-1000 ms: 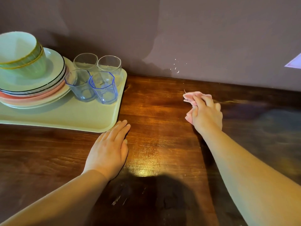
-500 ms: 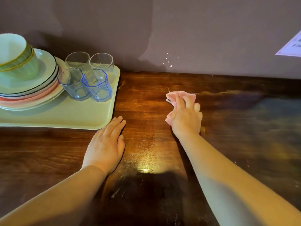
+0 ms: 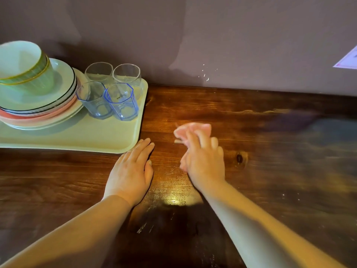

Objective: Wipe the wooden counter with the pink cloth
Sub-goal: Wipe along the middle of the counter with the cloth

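The dark wooden counter (image 3: 260, 151) runs along a mauve wall. A crumpled pink cloth (image 3: 193, 129) lies on it near the middle, mostly under my right hand (image 3: 204, 161), which presses it down with fingers curled over it; the hand is motion-blurred. My left hand (image 3: 131, 173) rests flat on the counter just left of it, fingers straight, fingertips close to the corner of the tray.
A pale yellow tray (image 3: 87, 136) at the left carries stacked plates (image 3: 38, 109), green bowls (image 3: 23, 68) and several glasses (image 3: 119, 101). The wall (image 3: 231, 45) closes the back edge. A knot (image 3: 239, 157) marks the wood to the right.
My right hand has slid the pink cloth leftward and nearer to me, closing on my left hand. The left hand has stayed flat in place.
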